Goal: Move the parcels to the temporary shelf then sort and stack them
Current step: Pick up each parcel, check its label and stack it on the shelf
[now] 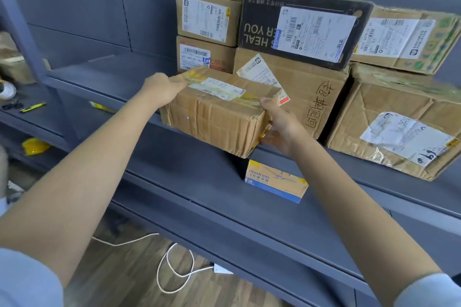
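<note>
Both hands grip a creased brown parcel (219, 117) at the shelf (104, 72) edge: left hand (162, 90) curled over its far-left corner, right hand (282, 124) clasping its right end.

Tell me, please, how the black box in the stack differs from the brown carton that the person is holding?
The black box is dark with large white lettering that reads upside down; the brown carton is plain, creased cardboard with yellow tape. The black box rests on top of another parcel, untouched; the brown carton is gripped at its ends by the left hand and the right hand, jutting over the shelf edge. Both carry a white shipping label.
</note>
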Tool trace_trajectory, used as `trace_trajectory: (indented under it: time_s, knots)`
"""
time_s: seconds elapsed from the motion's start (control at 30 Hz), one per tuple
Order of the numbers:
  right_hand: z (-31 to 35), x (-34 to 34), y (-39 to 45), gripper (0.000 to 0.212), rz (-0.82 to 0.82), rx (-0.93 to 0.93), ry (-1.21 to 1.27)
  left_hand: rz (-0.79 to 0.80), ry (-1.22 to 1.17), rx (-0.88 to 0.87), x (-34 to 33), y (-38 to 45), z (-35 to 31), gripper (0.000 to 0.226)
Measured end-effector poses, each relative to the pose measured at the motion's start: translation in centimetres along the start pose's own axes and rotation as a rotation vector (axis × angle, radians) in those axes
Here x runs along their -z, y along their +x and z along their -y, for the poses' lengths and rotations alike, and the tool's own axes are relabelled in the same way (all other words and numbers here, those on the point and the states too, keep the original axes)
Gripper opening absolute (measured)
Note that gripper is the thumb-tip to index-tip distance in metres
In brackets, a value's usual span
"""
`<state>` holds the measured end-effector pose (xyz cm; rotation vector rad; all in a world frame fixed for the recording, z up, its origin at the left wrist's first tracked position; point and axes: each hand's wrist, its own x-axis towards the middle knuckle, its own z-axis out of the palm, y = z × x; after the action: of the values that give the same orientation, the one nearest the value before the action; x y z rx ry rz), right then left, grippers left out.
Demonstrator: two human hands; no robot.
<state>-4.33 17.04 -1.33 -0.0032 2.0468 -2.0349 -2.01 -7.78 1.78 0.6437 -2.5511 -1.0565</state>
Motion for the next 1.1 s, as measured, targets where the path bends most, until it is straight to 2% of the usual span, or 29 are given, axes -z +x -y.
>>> trace_trajectory:
  time_s: [0.1, 0.2, 0.27, 0.33, 0.43, 0.67, 0.8, 0.9, 0.97, 1.03, 1.07, 1.1]
  knots:
    - [-0.3, 0.1, -0.3, 0.035, 0.078, -0.001, 0.022, 0.056, -0.174, 0.033, 0.7, -0.2, 1.2, 0.047]
    - [-1.3, 0.8, -0.6, 0.054, 0.154, 0.084, 0.097, 0.222, -0.371, 0.084, 1.9, -1.9, 3.5, 0.033]
    - [-1.8, 0.7, -1.2, 0.068, 0.216, 0.147, 0.136, 0.402, -0.487, 0.085, 1.9, -3.3, 5.2, 0.056]
    - [-2.0, 0.1, -2.0, 0.071, 0.275, 0.205, 0.171, 0.487, -0.608, 0.054, 1.1, -4.4, 6.4, 0.079]
    - [-2.3, -0.5, -3.1, 0.067, 0.252, 0.251, 0.214, 0.443, -0.736, 0.015, 0.0, -5.7, 7.2, 0.083]
    - [-1.8, 2.2, -5.9, 0.059, 0.106, 0.364, 0.101, 0.339, -0.8, -0.136, -0.4, -9.4, 4.0, 0.063]
    - [-0.5, 6.2, -7.7, 0.08, 0.043, 0.424, 0.055, 0.363, -0.805, -0.244, -1.1, -11.8, 1.0, 0.06]
    - [0.1, 9.6, -9.3, 0.05, -0.018, 0.485, 0.023, 0.377, -0.784, -0.31, -2.0, -13.3, -1.5, 0.057]
    - [0.3, 11.9, -10.5, 0.047, -0.064, 0.494, 0.05, 0.409, -0.773, -0.367, -2.6, -14.1, -3.3, 0.062]
    - [0.5, 14.0, -11.7, 0.059, -0.121, 0.502, 0.1, 0.439, -0.765, -0.418, -3.4, -15.0, -5.0, 0.061]
    - [0.7, 14.9, -12.4, 0.058, -0.162, 0.51, 0.103, 0.449, -0.761, -0.441, -3.8, -15.5, -5.9, 0.059]
    - [0.9, 15.8, -13.1, 0.044, -0.201, 0.534, 0.089, 0.456, -0.754, -0.464, -4.2, -16.0, -6.8, 0.056]
